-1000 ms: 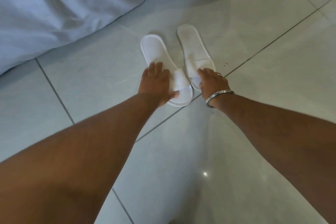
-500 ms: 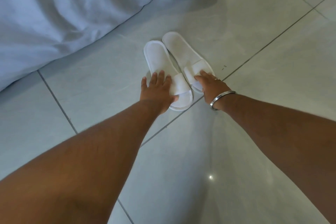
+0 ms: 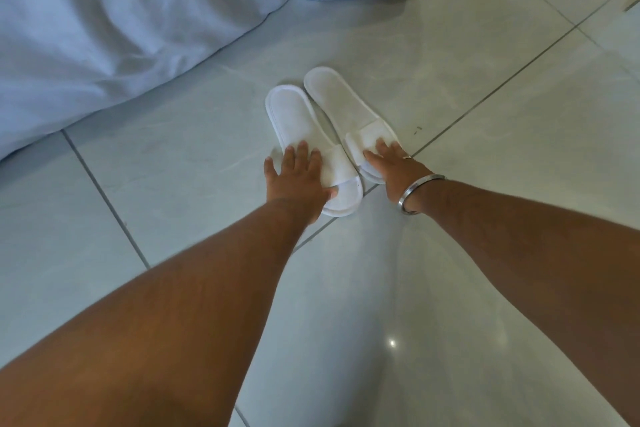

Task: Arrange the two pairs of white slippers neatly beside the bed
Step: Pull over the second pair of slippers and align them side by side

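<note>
Head view | your left hand (image 3: pixel 298 180) and right hand (image 3: pixel 393 166) press flat, fingers spread, on the slippers' (image 3: pixel 329 107) straps | risk: uneven pushing skews the pair on the glossy floor (image 3: pixel 485 253).

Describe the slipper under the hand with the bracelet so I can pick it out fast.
Start at the white bedding top left, then drop to the two slippers on the tiled floor. The right slipper lies farther from the bed, its heel reaching further up than its neighbour's, with the right hand wearing a metal bracelet pressed on its strap.
</note>
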`<state>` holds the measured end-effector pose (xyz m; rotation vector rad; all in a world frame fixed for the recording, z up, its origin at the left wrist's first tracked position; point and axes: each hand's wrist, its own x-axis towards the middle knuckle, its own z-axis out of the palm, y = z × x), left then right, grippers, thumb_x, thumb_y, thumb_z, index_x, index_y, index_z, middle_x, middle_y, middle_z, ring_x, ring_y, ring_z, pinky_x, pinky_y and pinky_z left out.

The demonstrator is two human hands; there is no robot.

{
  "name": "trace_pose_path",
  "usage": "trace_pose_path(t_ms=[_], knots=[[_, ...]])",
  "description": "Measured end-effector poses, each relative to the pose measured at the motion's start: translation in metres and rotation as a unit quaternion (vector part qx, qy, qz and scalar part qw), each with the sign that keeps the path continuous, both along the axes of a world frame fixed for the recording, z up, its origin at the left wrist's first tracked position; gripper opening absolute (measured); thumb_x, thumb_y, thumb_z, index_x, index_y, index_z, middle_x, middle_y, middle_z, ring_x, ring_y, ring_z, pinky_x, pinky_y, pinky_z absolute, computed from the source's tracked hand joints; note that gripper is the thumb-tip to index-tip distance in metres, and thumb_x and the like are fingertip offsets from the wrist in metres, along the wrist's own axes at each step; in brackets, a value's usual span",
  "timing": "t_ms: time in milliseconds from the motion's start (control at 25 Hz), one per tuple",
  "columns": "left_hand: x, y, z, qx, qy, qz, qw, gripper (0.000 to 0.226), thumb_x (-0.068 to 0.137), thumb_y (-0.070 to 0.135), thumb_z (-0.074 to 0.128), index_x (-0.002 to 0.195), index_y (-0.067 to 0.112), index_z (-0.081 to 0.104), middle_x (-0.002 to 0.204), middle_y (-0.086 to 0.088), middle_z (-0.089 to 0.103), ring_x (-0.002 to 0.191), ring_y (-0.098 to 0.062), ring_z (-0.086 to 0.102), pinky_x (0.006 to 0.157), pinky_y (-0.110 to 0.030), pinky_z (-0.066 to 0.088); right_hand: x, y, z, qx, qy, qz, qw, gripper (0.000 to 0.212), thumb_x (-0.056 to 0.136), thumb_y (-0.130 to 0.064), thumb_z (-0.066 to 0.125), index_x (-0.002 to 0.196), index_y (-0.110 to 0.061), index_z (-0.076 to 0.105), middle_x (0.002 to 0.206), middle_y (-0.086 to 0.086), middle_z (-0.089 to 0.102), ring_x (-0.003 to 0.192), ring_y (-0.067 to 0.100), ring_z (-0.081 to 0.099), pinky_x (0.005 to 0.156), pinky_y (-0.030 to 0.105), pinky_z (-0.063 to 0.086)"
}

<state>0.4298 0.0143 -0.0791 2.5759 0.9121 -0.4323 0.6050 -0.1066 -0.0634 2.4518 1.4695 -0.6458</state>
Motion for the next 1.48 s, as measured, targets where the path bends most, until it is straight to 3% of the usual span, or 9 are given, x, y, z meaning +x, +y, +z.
trace_pose_path(t_ms=[80,240,360,520,640,720,920,1040,1480], knots=[[-0.009,0.002,0.003,0.013,-0.018,0.0,1.0,0.088,0.091,0.067,0.035,0.154,0.022,-0.007,0.162,-0.009,-0.021,0.148,-0.028,-0.019,0.118,-0.058,-0.006,-0.009,-0.002,0.011,0.053,-0.06,0.02,0.997,0.071,0.086,0.0,0.04,0.15,-0.015,0.015,0.161,0.014,0.001,0.146,0.037,0.007,0.117,0.046,0.018],[-0.107,0.022,0.011,0.091,-0.077,-0.009,0.993,0.09,0.086,0.074,0.027,0.155,0.025,-0.004,0.163,-0.008,-0.017,0.149,-0.029,-0.018,0.119,-0.055,-0.004,-0.068,0.0,0.031,0.163,-0.104,0.166,0.967,0.063,0.084,-0.015,0.054,0.143,-0.004,0.036,0.153,0.021,0.029,0.138,0.041,0.032,0.111,0.053,0.033],[-0.273,0.045,0.021,0.135,0.012,0.024,0.99,0.088,0.084,0.075,0.016,0.156,0.026,0.001,0.164,-0.005,-0.009,0.149,-0.026,-0.013,0.12,-0.051,-0.004,-0.152,0.047,0.036,0.176,-0.039,0.265,0.947,0.074,0.081,-0.03,0.065,0.144,-0.007,0.034,0.154,0.018,0.029,0.14,0.038,0.032,0.112,0.051,0.03],[-0.513,0.042,0.06,0.147,0.143,0.141,0.969,0.09,0.082,0.075,0.014,0.155,0.023,0.011,0.163,-0.005,0.005,0.15,-0.027,0.004,0.12,-0.051,0.004,-0.306,0.109,0.034,0.173,0.021,0.389,0.904,0.082,0.083,-0.044,0.062,0.147,-0.008,0.025,0.157,0.018,0.023,0.142,0.038,0.025,0.115,0.05,0.022],[-0.656,0.005,0.088,0.122,0.226,0.231,0.938,0.083,0.085,0.075,0.014,0.154,0.031,-0.002,0.164,-0.001,-0.006,0.151,-0.026,-0.005,0.12,-0.05,0.002,-0.435,0.127,0.04,0.137,0.061,0.493,0.857,0.087,0.085,-0.056,0.051,0.15,-0.013,0.013,0.16,0.015,0.009,0.146,0.034,0.013,0.117,0.046,0.012],[-0.707,-0.023,0.086,0.077,0.246,0.273,0.927,0.079,0.091,0.07,0.022,0.154,0.031,-0.008,0.164,0.0,-0.01,0.151,-0.024,-0.009,0.121,-0.047,0.002,-0.505,0.123,0.041,0.098,0.072,0.525,0.842,0.087,0.085,-0.061,0.047,0.149,-0.014,0.013,0.161,0.014,0.006,0.146,0.033,0.011,0.117,0.045,0.012],[-0.729,-0.049,0.052,0.007,0.209,0.261,0.942,0.083,0.09,0.07,0.028,0.155,0.03,-0.005,0.165,0.002,-0.007,0.151,-0.018,-0.005,0.121,-0.043,0.001,-0.604,0.104,0.017,0.006,0.055,0.559,0.828,0.081,0.088,-0.059,0.039,0.149,-0.014,0.012,0.162,0.011,0.002,0.147,0.027,0.009,0.118,0.042,0.015],[-0.724,-0.052,0.035,0.045,0.213,0.267,0.939,0.083,0.088,0.074,0.021,0.155,0.03,-0.001,0.165,0.002,-0.003,0.151,-0.017,-0.005,0.12,-0.047,-0.007,-0.602,0.097,0.005,-0.014,0.04,0.565,0.824,0.071,0.094,-0.046,0.035,0.15,-0.014,0.006,0.162,0.009,-0.003,0.147,0.024,0.006,0.118,0.042,0.014],[-0.718,-0.05,0.01,0.083,0.18,0.363,0.911,0.073,0.093,0.065,0.028,0.154,0.03,0.007,0.165,0.002,-0.003,0.151,-0.019,-0.004,0.12,-0.048,-0.004,-0.623,0.106,-0.016,0.033,0.02,0.525,0.85,0.074,0.097,-0.044,0.036,0.149,-0.01,-0.005,0.161,0.012,-0.009,0.148,0.029,0.001,0.118,0.042,0.014]])
